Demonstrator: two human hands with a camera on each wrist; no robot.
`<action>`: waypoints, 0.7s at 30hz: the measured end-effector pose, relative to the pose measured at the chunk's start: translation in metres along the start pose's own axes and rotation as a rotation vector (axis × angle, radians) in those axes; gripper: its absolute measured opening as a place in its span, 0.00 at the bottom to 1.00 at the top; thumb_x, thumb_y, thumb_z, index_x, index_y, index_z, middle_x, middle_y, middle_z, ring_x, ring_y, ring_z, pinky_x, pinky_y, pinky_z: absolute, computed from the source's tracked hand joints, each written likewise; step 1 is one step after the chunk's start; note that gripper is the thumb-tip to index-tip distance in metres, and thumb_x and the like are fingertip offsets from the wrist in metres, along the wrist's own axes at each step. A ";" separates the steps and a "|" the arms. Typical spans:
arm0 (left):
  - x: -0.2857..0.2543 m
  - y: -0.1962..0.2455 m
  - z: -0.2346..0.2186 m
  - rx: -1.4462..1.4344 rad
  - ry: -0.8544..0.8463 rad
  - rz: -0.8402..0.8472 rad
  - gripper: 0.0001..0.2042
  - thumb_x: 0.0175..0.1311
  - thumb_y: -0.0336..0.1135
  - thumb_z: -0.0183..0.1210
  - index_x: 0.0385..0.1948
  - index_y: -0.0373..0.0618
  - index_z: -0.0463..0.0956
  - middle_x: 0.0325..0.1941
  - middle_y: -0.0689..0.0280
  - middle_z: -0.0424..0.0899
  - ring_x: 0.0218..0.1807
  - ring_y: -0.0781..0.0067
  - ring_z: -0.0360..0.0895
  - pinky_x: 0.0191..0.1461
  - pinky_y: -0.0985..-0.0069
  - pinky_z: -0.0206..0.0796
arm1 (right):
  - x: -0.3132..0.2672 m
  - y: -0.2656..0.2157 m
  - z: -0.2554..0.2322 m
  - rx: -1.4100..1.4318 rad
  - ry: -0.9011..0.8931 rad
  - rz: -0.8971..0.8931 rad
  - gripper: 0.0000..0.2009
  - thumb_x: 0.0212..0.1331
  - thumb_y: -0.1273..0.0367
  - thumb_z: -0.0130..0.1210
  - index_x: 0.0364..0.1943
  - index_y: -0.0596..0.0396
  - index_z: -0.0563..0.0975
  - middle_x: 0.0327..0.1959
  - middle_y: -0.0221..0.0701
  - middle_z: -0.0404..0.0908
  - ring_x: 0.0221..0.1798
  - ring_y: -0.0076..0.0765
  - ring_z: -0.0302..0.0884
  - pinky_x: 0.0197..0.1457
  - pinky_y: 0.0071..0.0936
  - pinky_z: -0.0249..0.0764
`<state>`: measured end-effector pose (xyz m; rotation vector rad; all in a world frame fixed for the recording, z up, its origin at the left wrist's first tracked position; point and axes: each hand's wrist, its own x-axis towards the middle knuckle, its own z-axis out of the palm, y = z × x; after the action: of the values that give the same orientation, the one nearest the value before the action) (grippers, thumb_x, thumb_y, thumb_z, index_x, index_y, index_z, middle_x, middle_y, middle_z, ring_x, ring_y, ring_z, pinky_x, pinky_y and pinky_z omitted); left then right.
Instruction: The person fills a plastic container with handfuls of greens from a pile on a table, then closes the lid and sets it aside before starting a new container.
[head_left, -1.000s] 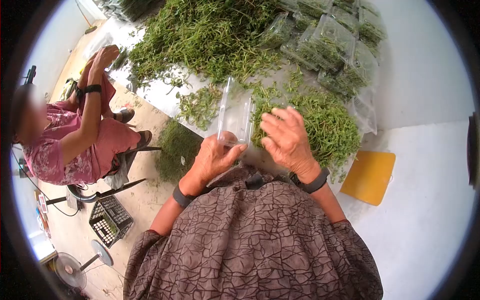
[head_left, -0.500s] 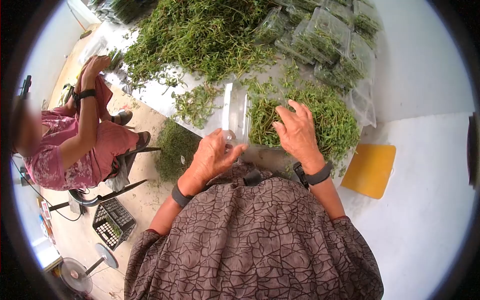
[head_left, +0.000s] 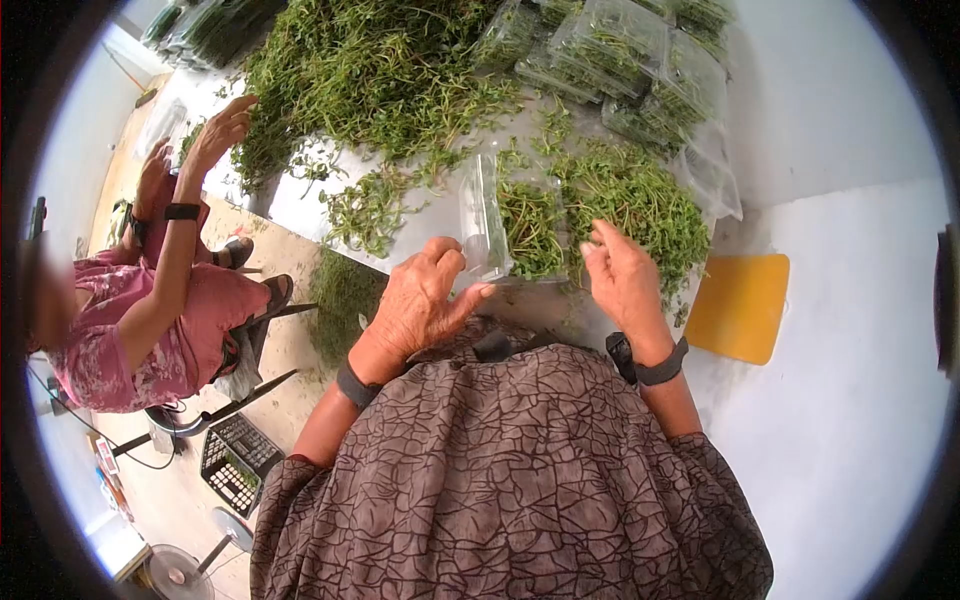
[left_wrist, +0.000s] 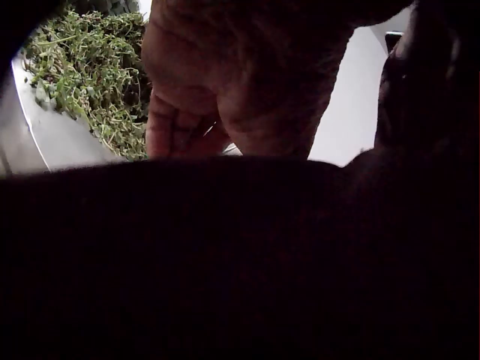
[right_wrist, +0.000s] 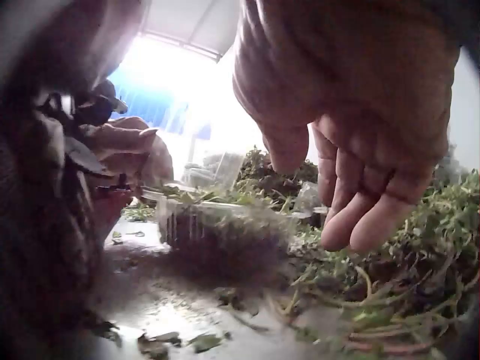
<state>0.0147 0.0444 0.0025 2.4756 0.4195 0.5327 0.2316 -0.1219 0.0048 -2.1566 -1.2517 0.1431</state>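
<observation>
A clear plastic clamshell box stands at the table's near edge, its lid raised on the left. Leafy green stems fill its base. My left hand holds the near end of the lid, thumb stretched toward the base; in the left wrist view its fingers are mostly in shadow. To the right of the box, my right hand hovers at the near side of a loose heap of greens. Its fingers hang loosely curled with nothing between them.
A large mound of greens covers the back of the table. Filled clear boxes are stacked at the back right. A seated person reaches toward the mound from the left. A yellow board lies right of the table; a black crate sits on the floor.
My right hand has drawn away from the box to the right and nearer my body. The left hand stays at the lid. The other person's hands have parted, one reaching toward the mound.
</observation>
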 end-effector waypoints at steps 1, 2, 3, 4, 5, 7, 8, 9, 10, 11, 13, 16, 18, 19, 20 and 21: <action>0.001 0.000 0.000 0.004 -0.014 -0.006 0.17 0.58 0.41 0.65 0.35 0.36 0.72 0.43 0.53 0.77 0.36 0.47 0.79 0.37 0.59 0.72 | -0.004 0.001 0.002 0.000 0.004 0.006 0.18 0.60 0.68 0.58 0.51 0.62 0.75 0.33 0.46 0.83 0.35 0.51 0.82 0.38 0.43 0.76; 0.001 0.001 0.001 0.008 -0.029 -0.012 0.16 0.58 0.40 0.65 0.35 0.37 0.72 0.42 0.53 0.77 0.36 0.47 0.79 0.37 0.59 0.72 | -0.008 0.001 0.006 0.063 -0.047 0.058 0.18 0.59 0.68 0.59 0.51 0.62 0.75 0.33 0.46 0.83 0.35 0.52 0.82 0.38 0.43 0.76; 0.001 0.001 0.002 0.006 -0.035 -0.007 0.16 0.58 0.40 0.65 0.35 0.37 0.72 0.42 0.53 0.77 0.36 0.47 0.79 0.37 0.59 0.72 | -0.011 0.002 0.010 0.126 -0.097 0.110 0.18 0.58 0.68 0.59 0.51 0.61 0.75 0.33 0.47 0.83 0.35 0.52 0.82 0.39 0.43 0.76; 0.001 0.000 0.003 -0.006 -0.047 -0.015 0.15 0.59 0.39 0.65 0.35 0.37 0.72 0.41 0.53 0.77 0.36 0.47 0.79 0.37 0.60 0.72 | -0.014 0.002 0.014 0.091 -0.105 0.108 0.19 0.57 0.68 0.59 0.52 0.62 0.75 0.33 0.46 0.83 0.35 0.51 0.82 0.39 0.42 0.76; 0.002 0.000 0.004 -0.017 -0.058 -0.021 0.14 0.59 0.38 0.65 0.35 0.37 0.72 0.40 0.54 0.77 0.35 0.47 0.79 0.36 0.60 0.72 | -0.015 0.004 0.018 0.089 -0.098 0.114 0.19 0.57 0.68 0.59 0.52 0.62 0.75 0.33 0.46 0.83 0.35 0.51 0.82 0.39 0.42 0.76; 0.001 -0.003 0.008 -0.008 -0.073 -0.015 0.14 0.60 0.37 0.64 0.35 0.37 0.72 0.40 0.53 0.77 0.35 0.47 0.79 0.36 0.60 0.72 | -0.014 0.002 0.022 0.120 -0.025 0.098 0.18 0.57 0.69 0.60 0.51 0.62 0.75 0.33 0.46 0.83 0.35 0.51 0.82 0.39 0.41 0.76; 0.001 -0.004 0.009 0.002 -0.084 -0.017 0.13 0.61 0.37 0.63 0.34 0.36 0.71 0.39 0.53 0.78 0.35 0.47 0.79 0.36 0.60 0.72 | -0.012 0.000 0.022 0.116 0.026 0.095 0.18 0.56 0.69 0.60 0.50 0.63 0.75 0.32 0.44 0.83 0.34 0.50 0.82 0.39 0.41 0.76; 0.002 -0.004 0.009 0.003 -0.087 -0.009 0.13 0.61 0.37 0.63 0.34 0.36 0.71 0.39 0.53 0.78 0.35 0.47 0.79 0.36 0.60 0.72 | -0.009 -0.004 0.017 0.115 0.034 0.099 0.18 0.56 0.69 0.60 0.50 0.63 0.75 0.32 0.44 0.83 0.34 0.50 0.82 0.39 0.41 0.76; 0.002 -0.004 0.009 -0.011 -0.091 -0.008 0.12 0.62 0.36 0.62 0.34 0.36 0.71 0.38 0.53 0.78 0.34 0.47 0.79 0.35 0.60 0.72 | -0.005 -0.009 0.011 0.122 -0.036 0.164 0.17 0.56 0.69 0.61 0.48 0.63 0.76 0.31 0.44 0.84 0.33 0.51 0.82 0.38 0.41 0.76; 0.002 -0.004 0.009 -0.023 -0.096 -0.007 0.12 0.62 0.36 0.62 0.34 0.36 0.71 0.38 0.53 0.78 0.33 0.47 0.79 0.35 0.60 0.72 | -0.002 -0.012 0.009 0.129 -0.105 0.228 0.17 0.55 0.69 0.61 0.47 0.64 0.76 0.30 0.44 0.84 0.32 0.51 0.83 0.37 0.41 0.77; 0.002 -0.005 0.010 -0.044 -0.105 -0.009 0.11 0.63 0.35 0.60 0.34 0.36 0.71 0.38 0.53 0.78 0.33 0.47 0.79 0.35 0.60 0.72 | -0.009 -0.007 0.019 0.151 -0.111 0.197 0.17 0.57 0.70 0.60 0.49 0.65 0.76 0.29 0.42 0.84 0.31 0.43 0.83 0.36 0.34 0.77; 0.005 -0.007 0.012 -0.090 -0.100 -0.015 0.10 0.65 0.34 0.58 0.34 0.35 0.72 0.37 0.53 0.78 0.33 0.47 0.79 0.35 0.60 0.72 | -0.010 0.002 0.031 0.242 -0.139 0.189 0.17 0.59 0.73 0.57 0.51 0.67 0.75 0.27 0.40 0.83 0.28 0.34 0.82 0.33 0.28 0.76; 0.007 -0.006 0.012 -0.115 -0.089 -0.014 0.09 0.66 0.33 0.57 0.32 0.35 0.73 0.37 0.53 0.78 0.33 0.48 0.79 0.35 0.60 0.72 | -0.008 0.003 0.034 0.314 -0.155 0.215 0.16 0.60 0.74 0.56 0.52 0.68 0.75 0.26 0.40 0.83 0.26 0.31 0.81 0.32 0.27 0.75; 0.009 -0.006 0.013 -0.123 -0.101 -0.031 0.09 0.66 0.32 0.57 0.31 0.34 0.74 0.35 0.53 0.79 0.32 0.48 0.79 0.35 0.60 0.72 | -0.004 0.003 0.034 0.324 -0.125 0.202 0.17 0.60 0.75 0.56 0.52 0.69 0.74 0.27 0.40 0.83 0.26 0.30 0.80 0.32 0.27 0.75; 0.011 -0.005 0.013 -0.130 -0.113 -0.048 0.09 0.66 0.32 0.56 0.29 0.34 0.75 0.34 0.53 0.79 0.32 0.49 0.79 0.35 0.60 0.71 | -0.002 0.002 0.034 0.334 -0.094 0.188 0.17 0.59 0.76 0.55 0.53 0.70 0.74 0.28 0.39 0.82 0.26 0.28 0.79 0.33 0.26 0.75; 0.012 -0.006 0.014 -0.128 -0.110 -0.047 0.09 0.66 0.32 0.56 0.29 0.34 0.75 0.34 0.53 0.79 0.32 0.49 0.79 0.35 0.60 0.71 | 0.000 0.003 0.034 0.334 -0.094 0.185 0.17 0.59 0.76 0.55 0.53 0.70 0.74 0.28 0.39 0.82 0.26 0.28 0.79 0.33 0.26 0.75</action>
<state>0.0308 0.0472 -0.0081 2.3527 0.3870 0.3903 0.2203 -0.1071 -0.0236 -1.9861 -0.9953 0.4998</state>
